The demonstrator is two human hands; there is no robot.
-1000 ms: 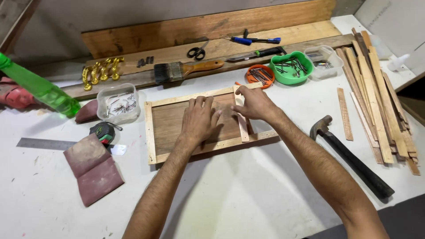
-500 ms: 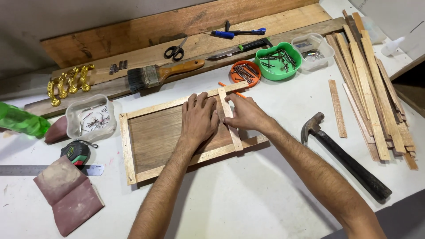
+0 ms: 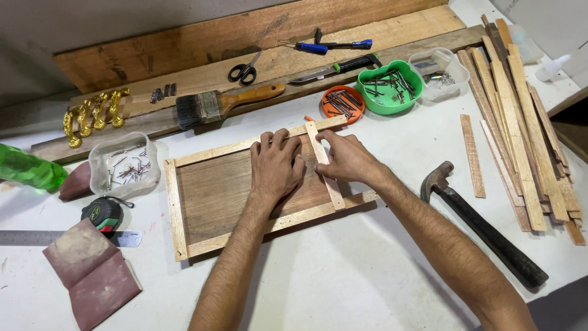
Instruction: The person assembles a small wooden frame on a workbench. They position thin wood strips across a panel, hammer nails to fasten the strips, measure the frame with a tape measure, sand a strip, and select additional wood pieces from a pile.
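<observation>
wood frame (image 3: 211,196) lies flat mid table (image 3: 343,282). left hand (image 3: 277,167) lies open on the panel to keep it from sliding. right hand (image 3: 346,160) pinches a thin strip (image 3: 324,165) at its 3 o'clock end, lining it up across the frame.

Pale wood strip (image 3: 324,165) lying across framed panel (image 3: 214,196).

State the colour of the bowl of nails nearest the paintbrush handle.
Orange bowl, seen clearly in the head view.
</observation>
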